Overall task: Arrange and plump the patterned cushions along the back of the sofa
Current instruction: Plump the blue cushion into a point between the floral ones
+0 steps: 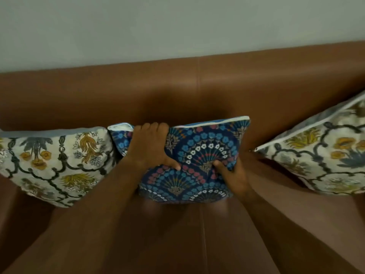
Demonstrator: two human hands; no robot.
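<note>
Sofa (256, 91): blue cushion (199, 147) in both hands' grip (150, 147)

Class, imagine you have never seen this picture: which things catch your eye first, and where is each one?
The blue cushion at the centre stands out, gripped by both hands: the left hand over its top edge, the right hand at its lower right side. A cream flowered cushion touches it on the left, and another cream cushion leans apart on the right. All rest against the brown sofa.
</note>
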